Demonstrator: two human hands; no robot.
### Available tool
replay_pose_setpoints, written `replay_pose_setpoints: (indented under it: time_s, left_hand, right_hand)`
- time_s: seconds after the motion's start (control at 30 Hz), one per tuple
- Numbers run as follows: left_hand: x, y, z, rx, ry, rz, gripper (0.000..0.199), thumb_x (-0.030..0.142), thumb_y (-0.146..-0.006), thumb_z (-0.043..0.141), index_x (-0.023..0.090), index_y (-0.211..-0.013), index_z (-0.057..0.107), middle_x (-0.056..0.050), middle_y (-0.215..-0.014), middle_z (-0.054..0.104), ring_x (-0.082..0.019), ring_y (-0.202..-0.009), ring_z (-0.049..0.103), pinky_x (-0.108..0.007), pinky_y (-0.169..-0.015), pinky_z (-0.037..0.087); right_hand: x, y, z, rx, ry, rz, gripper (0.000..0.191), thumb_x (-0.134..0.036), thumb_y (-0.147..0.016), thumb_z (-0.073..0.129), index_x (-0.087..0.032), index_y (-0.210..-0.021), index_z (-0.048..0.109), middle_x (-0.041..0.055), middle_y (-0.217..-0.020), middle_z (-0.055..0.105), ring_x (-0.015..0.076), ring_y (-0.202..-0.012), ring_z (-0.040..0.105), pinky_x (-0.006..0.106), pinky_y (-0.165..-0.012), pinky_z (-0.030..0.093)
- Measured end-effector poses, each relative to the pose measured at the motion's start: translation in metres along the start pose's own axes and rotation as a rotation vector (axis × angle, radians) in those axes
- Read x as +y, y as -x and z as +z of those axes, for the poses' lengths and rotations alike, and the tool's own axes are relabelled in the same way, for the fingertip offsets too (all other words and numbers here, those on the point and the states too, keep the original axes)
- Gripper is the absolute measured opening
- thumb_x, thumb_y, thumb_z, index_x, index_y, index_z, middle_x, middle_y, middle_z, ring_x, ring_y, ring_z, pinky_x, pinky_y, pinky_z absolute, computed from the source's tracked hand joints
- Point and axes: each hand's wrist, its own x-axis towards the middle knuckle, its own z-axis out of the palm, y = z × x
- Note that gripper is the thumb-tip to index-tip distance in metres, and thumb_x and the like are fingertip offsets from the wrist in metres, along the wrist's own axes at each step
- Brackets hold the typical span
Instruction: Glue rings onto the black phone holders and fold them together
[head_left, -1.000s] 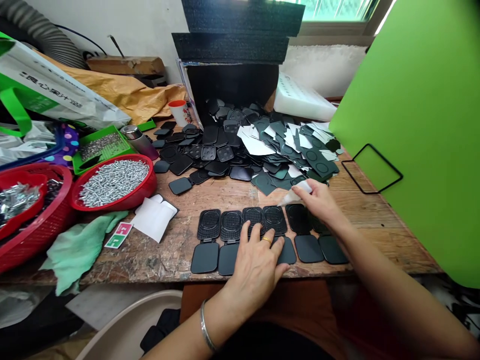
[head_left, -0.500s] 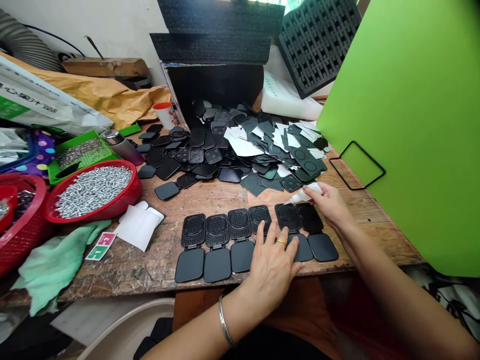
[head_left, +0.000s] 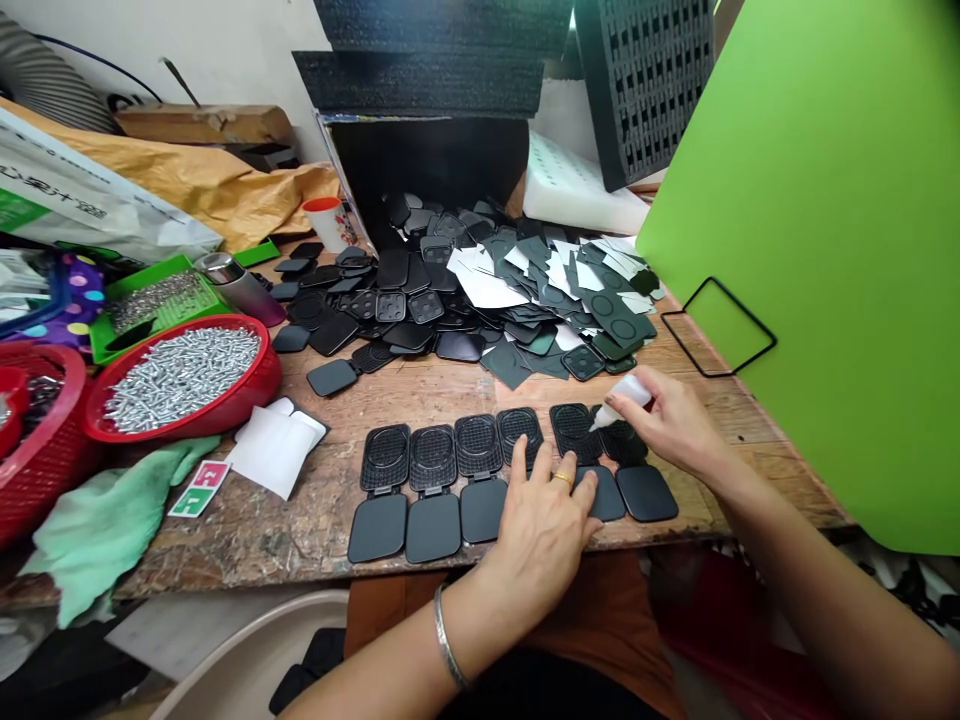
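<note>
Right hand (head_left: 671,422): we grip the white bottle (head_left: 627,393), right of centre, nozzle at the black cases (head_left: 478,445).
Left hand (head_left: 541,512): fingers slightly spread, we rest it over cases, lower centre.
Black cases: lined along our desk (head_left: 292,535), lower centre.

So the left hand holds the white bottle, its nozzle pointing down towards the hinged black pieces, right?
Wrong hand: the head view shows the right hand holding the white bottle. Its nozzle does point down towards the hinged black pieces.
</note>
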Motion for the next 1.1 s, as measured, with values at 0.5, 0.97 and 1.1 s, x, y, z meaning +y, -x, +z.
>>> replay_pose_setpoints:
  time_s: [0.5, 0.97, 1.1]
  left_hand:
    - [-0.004, -0.001, -0.006, -0.019, 0.003, -0.012, 0.039, 0.042, -0.088, 0.056, 0.024, -0.122, 0.058, -0.009, -0.128, 0.059, -0.033, -0.129, 0.04, -0.058, -0.111, 0.019]
    - [0.032, -0.033, 0.009, 0.017, 0.038, 0.131, 0.047, 0.049, -0.091, 0.049, 0.023, -0.13, 0.05, -0.009, -0.137, 0.051, -0.034, -0.136, 0.031, -0.056, -0.112, 0.02]
    - [0.029, -0.037, 0.014, 0.0, 0.0, 0.125, 0.037, 0.042, -0.093, 0.047, 0.022, -0.123, 0.055, -0.009, -0.131, 0.056, -0.035, -0.134, 0.035, -0.058, -0.11, 0.02]
  right_hand:
    - [0.011, -0.024, 0.024, 0.109, -0.468, 0.212, 0.03, -0.047, -0.07, 0.065, -0.021, -0.065, 0.052, -0.001, -0.059, 0.052, 0.0144, -0.056, 0.044, 0.026, -0.052, 0.033]
    - [0.081, -0.006, 0.001, 0.218, -0.554, 0.345, 0.032, -0.051, -0.069, 0.067, -0.02, -0.071, 0.061, 0.0016, -0.066, 0.062, 0.0155, -0.057, 0.05, 0.028, -0.052, 0.04]
    - [0.075, -0.011, 0.007, 0.212, -0.466, 0.295, 0.032, -0.05, -0.071, 0.065, -0.019, -0.068, 0.058, -0.0004, -0.06, 0.057, 0.0149, -0.055, 0.047, 0.028, -0.053, 0.037]
